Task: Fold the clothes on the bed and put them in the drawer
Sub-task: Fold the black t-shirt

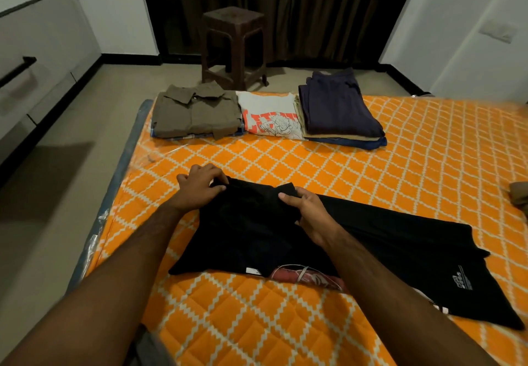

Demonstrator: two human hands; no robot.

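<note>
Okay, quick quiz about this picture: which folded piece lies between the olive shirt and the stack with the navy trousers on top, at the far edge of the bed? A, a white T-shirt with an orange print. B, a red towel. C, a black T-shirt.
A: the white T-shirt with an orange print lies between the olive shirt and the navy trousers.

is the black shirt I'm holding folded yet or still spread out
Partly folded. The left hand and right hand grip one end of the black shirt doubled over itself; the rest lies spread flat on the bed.
</note>
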